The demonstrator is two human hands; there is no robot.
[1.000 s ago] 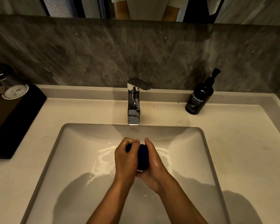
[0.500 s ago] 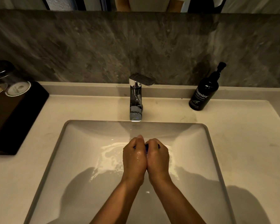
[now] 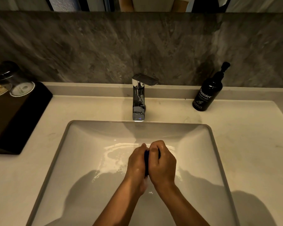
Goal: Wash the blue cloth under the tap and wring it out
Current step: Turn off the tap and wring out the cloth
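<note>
Left hand (image 3: 136, 165) and right hand (image 3: 162, 163) pressed together over the sink (image 3: 82, 144), fingers (image 3: 153, 146) clenched tight on the blue cloth (image 3: 146, 160), below the tap (image 3: 138, 101).

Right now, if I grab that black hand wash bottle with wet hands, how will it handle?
The hand wash bottle looks tall and narrow, so a sideways nudge may tip it. Its glossy surface is probably slippery against wet fingers. The pump would likely sink if lifted by it.

Bathroom: sink (image 3: 59, 154), tap (image 3: 138, 101), hand-wash bottle (image 3: 206, 93), mirror (image 3: 137, 4).
</note>
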